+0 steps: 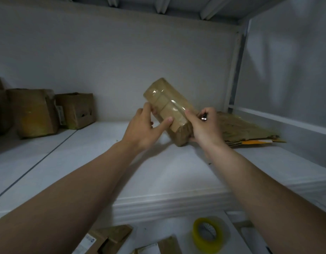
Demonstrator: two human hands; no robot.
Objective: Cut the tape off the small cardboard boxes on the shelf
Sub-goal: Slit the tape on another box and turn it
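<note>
White shelving is seen from the head camera, with a pale back wall (103, 61) and a broad white shelf (85, 162) on which the work is done. Near the middle of the shelf a small cardboard box (167, 103) is held tilted, its upper end leaning away to the left and its lower end down at the shelf surface; glossy clear tape (158, 94) is wrapped over its top face. The box's left side is gripped by the left hand (142, 129), with the thumb laid on the taped face and the fingers curled behind. Its lower right end is clasped by the right hand (204, 129), thumb on the upper edge and fingertips underneath, while a small dark tool (204, 117) with a shiny metal tip is pinched in the same hand's curled fingers. Just behind the right hand a flattened cardboard pile (241, 129) is lain on the shelf. Two brown boxes (35, 112) are stood at the far left against the wall. Below the shelf edge, a yellow tape roll (208, 233) and cardboard pieces (107, 239) are seen on a lower surface.
</note>
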